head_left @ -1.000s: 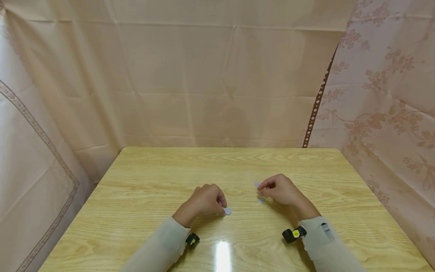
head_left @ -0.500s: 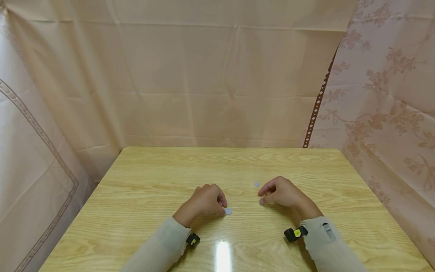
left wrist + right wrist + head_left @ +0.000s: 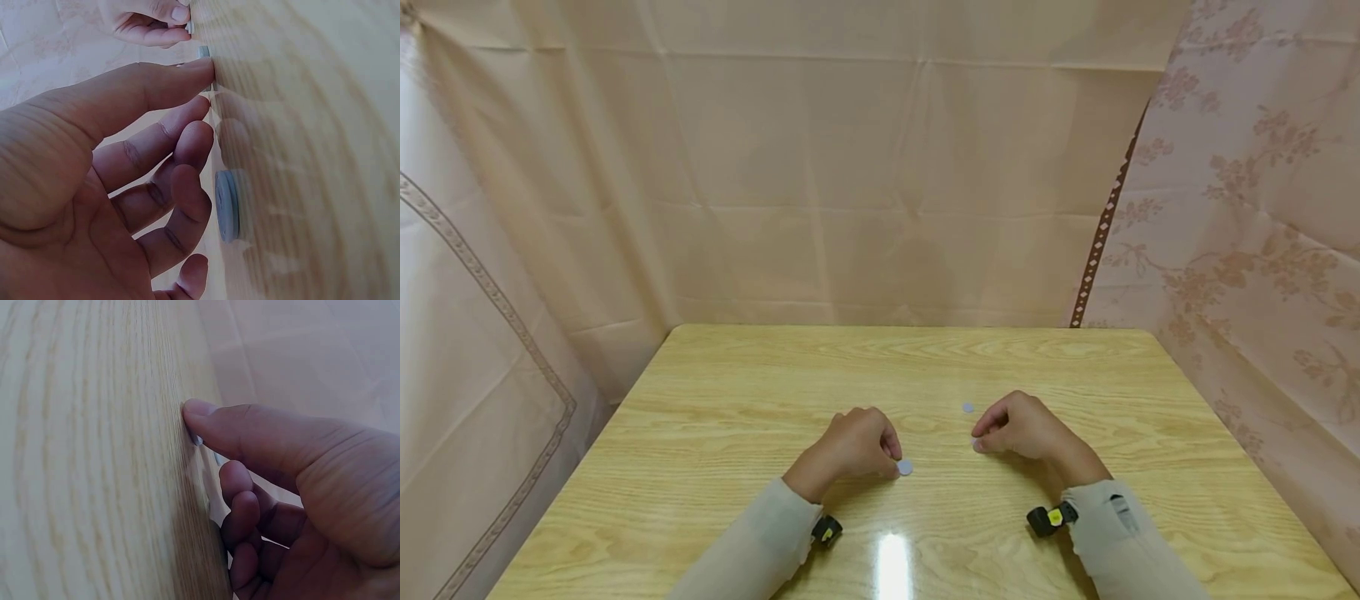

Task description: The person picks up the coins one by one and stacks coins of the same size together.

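Observation:
My left hand (image 3: 853, 442) has its thumb and index finger at the left edge of a silvery coin (image 3: 905, 467), pinching it low at the tabletop. Its other fingers are loosely curled. Beneath them, in the left wrist view, lies another coin (image 3: 227, 206), which the hand covers in the head view. To the right, my right hand (image 3: 1024, 427) pinches a coin between thumb and index finger. Only a sliver of that coin (image 3: 197, 439) shows under the thumb in the right wrist view. Just beyond these fingertips a further coin (image 3: 967, 407) lies flat.
The wood-grain table (image 3: 760, 367) has a glare spot (image 3: 892, 567) near its front. A beige cloth (image 3: 850, 167) hangs along the back edge, with a flower-patterned cloth (image 3: 1262, 208) at the right. Black camera straps (image 3: 1051, 519) sit at both wrists.
The right hand has come down slightly toward me, and its thumb and index finger now meet the coin that lay uncovered before. The left hand stays put at its coin.

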A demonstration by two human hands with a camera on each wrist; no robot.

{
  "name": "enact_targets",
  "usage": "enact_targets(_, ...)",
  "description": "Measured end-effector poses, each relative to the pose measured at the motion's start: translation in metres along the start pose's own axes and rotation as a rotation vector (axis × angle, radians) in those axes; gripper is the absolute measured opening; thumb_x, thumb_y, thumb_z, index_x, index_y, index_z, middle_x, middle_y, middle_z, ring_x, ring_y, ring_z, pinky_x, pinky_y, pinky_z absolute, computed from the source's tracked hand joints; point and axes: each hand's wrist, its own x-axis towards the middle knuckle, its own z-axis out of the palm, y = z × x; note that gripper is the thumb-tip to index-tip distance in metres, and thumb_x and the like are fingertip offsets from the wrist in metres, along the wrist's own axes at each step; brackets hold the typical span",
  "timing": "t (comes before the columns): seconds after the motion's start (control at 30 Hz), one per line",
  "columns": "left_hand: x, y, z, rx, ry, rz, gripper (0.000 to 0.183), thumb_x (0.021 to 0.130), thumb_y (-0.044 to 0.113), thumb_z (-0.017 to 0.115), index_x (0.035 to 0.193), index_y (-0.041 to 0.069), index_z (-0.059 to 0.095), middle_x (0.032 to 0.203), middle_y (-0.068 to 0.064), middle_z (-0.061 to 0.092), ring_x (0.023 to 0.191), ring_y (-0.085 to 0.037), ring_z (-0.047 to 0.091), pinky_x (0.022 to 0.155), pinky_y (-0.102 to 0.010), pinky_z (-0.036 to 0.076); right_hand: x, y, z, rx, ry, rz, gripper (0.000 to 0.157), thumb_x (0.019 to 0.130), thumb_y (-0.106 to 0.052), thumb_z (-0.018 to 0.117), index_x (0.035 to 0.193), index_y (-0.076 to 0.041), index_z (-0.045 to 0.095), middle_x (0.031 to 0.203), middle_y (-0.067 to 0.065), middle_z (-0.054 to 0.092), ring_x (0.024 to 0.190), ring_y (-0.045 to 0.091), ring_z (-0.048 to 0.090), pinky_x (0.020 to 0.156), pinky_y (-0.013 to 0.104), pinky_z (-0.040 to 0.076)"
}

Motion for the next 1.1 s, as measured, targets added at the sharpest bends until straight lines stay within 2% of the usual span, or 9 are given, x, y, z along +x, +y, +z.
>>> enact_targets(0.23, -0.0005, 0.0, -0.0002, 0.001, 0.0, -0.002, 0.021, 0.075, 0.024, 0.092, 0.071, 0.03, 0.072, 0.067, 0.018, 0.066, 0.07, -0.006, 0.058, 0.102, -0.057, 0.036, 0.0006, 0.0003, 0.0012, -0.011, 0.0, -0.012, 0.008, 0.084, -0.018, 0.087, 0.087, -0.015, 0.08, 0.077, 0.0, 0.068, 0.069, 0.015, 0.055, 0.058, 0.026, 0.046)
enact_targets(0.53, -0.0003, -0.0009, 0.0007, -0.003, 0.002, 0.002, 0.021, 0.075, 0.024, 0.092, 0.07, 0.03, 0.072, 0.067, 0.017, 0.066, 0.07, -0.007, 0.058, 0.102, -0.057, 0.036, -0.0001, -0.0007, 0.0029, -0.049, -0.027, -0.097, 0.01, 0.087, -0.019, 0.084, 0.087, -0.016, 0.075, 0.081, -0.001, 0.07, 0.073, 0.016, 0.06, 0.061, 0.027, 0.051)
enact_targets(0.8, 0.0, -0.0006, 0.001, -0.004, 0.003, 0.003, 0.021, 0.075, 0.023, 0.092, 0.07, 0.03, 0.072, 0.067, 0.017, 0.066, 0.071, -0.006, 0.058, 0.103, -0.058, 0.035, 0.0011, 0.0021, 0.0052, -0.039, -0.044, -0.106, 0.006, 0.089, -0.021, 0.083, 0.09, -0.021, 0.077, 0.079, -0.003, 0.07, 0.067, 0.011, 0.057, 0.057, 0.025, 0.049)
enact_targets(0.97, 0.0, -0.0005, 0.001, -0.005, 0.003, 0.004, 0.021, 0.075, 0.023, 0.092, 0.07, 0.03, 0.072, 0.067, 0.017, 0.067, 0.071, -0.006, 0.058, 0.104, -0.059, 0.035, 0.0015, 0.0029, 0.0043, -0.014, -0.052, -0.102, 0.01, 0.09, -0.023, 0.082, 0.098, -0.02, 0.081, 0.082, -0.003, 0.072, 0.066, 0.01, 0.056, 0.056, 0.025, 0.047)
enact_targets(1.1, -0.0001, -0.0002, 0.0008, -0.005, 0.003, 0.004, 0.021, 0.075, 0.023, 0.092, 0.07, 0.03, 0.072, 0.067, 0.017, 0.066, 0.071, -0.006, 0.058, 0.104, -0.058, 0.035, 0.0011, 0.0021, 0.0026, 0.007, -0.056, -0.09, 0.013, 0.09, -0.023, 0.082, 0.101, -0.017, 0.082, 0.087, -0.002, 0.075, 0.071, 0.011, 0.058, 0.06, 0.024, 0.049)
